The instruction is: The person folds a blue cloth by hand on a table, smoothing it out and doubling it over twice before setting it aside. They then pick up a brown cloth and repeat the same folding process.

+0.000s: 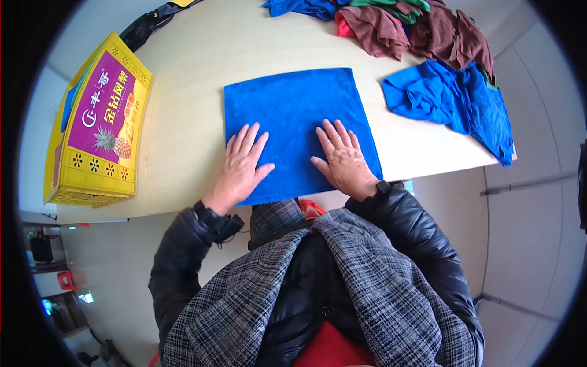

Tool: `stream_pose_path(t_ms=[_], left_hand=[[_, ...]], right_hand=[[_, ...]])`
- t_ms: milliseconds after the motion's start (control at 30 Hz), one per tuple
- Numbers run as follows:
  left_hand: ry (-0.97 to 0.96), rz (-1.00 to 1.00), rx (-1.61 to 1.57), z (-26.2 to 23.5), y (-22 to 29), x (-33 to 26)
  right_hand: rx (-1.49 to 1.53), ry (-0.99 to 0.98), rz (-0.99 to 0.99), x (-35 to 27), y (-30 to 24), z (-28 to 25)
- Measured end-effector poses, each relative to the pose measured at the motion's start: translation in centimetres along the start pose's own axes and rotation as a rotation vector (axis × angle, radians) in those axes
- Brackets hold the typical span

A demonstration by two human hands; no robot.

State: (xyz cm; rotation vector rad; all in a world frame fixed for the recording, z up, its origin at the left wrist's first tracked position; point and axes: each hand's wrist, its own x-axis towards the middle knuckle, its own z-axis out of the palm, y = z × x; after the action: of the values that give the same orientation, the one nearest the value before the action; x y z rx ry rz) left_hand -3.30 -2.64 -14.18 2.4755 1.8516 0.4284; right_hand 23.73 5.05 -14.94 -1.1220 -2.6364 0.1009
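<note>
A blue square cloth (293, 104) lies spread flat on the pale wooden table (189, 92), its near edge at the table's front. My left hand (243, 164) rests palm down on the cloth's near left part, fingers spread. My right hand (342, 158) lies flat on its near right part, fingers also apart. Neither hand holds anything.
A yellow and purple cardboard box (101, 125) lies at the table's left end. A crumpled blue cloth (455, 101) sits at the right. A heap of brown, red, green and blue cloths (416, 24) is at the far right. A black item (147, 24) lies at the far left.
</note>
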Motion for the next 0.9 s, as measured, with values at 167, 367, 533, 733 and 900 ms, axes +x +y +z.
stream_pose_path(t_ms=[167, 367, 533, 733, 900], left_hand=[[-0.025, -0.063, -0.008, 1.5, 0.2, -3.8], [-0.003, -0.036, -0.04, 0.3, 2.2, -5.3], [-0.063, 0.019, 0.047, 0.3, 3.5, -7.3], [0.013, 0.022, -0.036, -1.1, 0.2, -3.4], [0.104, -0.055, 0.102, 2.4, -4.5, 4.2]], right_hand=[[-0.045, 0.023, 0.231, -3.5, 3.1, 0.9], [-0.052, 0.081, 0.21, -7.1, 4.9, -1.3], [-0.034, -0.054, 0.043, -8.9, 4.4, -2.2], [0.025, -0.004, -0.04, -3.3, 4.1, -2.7], [-0.093, -0.001, 0.022, 5.7, 4.5, 1.6]])
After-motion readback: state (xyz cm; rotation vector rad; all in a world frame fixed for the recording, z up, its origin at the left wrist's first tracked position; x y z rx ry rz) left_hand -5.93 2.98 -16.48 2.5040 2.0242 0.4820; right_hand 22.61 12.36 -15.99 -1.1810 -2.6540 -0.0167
